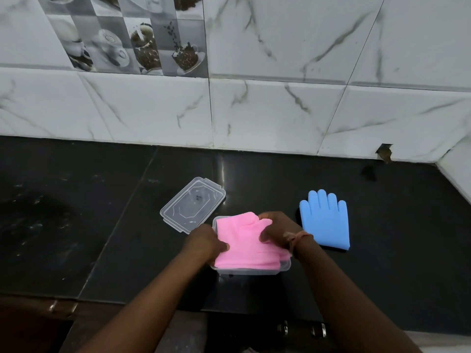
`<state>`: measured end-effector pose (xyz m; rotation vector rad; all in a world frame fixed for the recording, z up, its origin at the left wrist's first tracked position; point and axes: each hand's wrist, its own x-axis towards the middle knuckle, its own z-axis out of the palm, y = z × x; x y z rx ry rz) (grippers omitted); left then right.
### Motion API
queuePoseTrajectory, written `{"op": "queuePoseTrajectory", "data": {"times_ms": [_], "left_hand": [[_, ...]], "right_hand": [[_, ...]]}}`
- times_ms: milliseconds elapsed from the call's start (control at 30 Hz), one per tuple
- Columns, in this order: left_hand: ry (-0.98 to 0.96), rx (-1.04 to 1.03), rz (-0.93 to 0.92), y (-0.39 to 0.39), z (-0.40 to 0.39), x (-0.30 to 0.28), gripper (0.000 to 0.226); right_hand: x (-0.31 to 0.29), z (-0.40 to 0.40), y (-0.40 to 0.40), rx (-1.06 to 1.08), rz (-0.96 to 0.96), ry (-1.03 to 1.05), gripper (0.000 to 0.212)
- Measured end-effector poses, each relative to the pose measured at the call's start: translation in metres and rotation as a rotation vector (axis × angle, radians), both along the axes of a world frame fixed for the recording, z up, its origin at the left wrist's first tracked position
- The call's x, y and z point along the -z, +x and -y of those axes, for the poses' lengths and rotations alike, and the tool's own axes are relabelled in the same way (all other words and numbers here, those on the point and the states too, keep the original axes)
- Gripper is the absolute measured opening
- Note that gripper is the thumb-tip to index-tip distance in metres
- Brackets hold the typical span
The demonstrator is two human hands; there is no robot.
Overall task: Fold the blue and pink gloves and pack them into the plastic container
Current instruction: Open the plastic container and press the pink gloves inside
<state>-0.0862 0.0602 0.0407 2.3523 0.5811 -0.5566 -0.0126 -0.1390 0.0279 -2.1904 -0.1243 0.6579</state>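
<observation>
Dark glossy countertop (102,225): left hand (204,242) and right hand (279,231) pinch the folded pink glove (244,240) into a clear plastic container (285,266). Clear lid (193,203) lies beyond the left hand; flat blue glove (325,220) right of the right hand.

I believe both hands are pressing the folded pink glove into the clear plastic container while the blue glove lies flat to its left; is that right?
Not quite: the head view shows the flat blue rubber glove lying to the right of the clear plastic container. The rest holds: the left hand and right hand are on the folded pink glove in it.
</observation>
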Motion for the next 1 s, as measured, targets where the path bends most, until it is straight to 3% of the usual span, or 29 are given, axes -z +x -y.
{"op": "queuePoseTrajectory", "data": {"times_ms": [133,300,533,667,900,1000], "left_hand": [[0.351,0.161,0.082,-0.009,0.016,-0.001,0.039],[0.622,0.314,0.232,-0.019,0.024,-0.002,0.047],[0.743,0.651,0.208,0.006,0.016,0.006,0.055],[0.821,0.73,0.201,0.01,0.016,0.022,0.062],[0.879,0.83,0.229,0.014,0.011,0.036,0.075],[0.844,0.838,0.253,0.016,0.007,0.039,0.075]], "right_hand": [[0.017,-0.021,-0.017,0.083,0.26,-0.139,0.032],[0.032,-0.027,-0.023,0.112,0.317,-0.196,0.038],[0.042,-0.037,-0.027,0.092,0.321,-0.169,0.011],[0.053,-0.043,-0.028,0.112,0.296,-0.243,0.012],[0.044,-0.038,-0.008,0.028,0.077,-0.374,0.031],[0.015,-0.036,-0.012,-0.025,0.26,-0.561,0.031]]}}
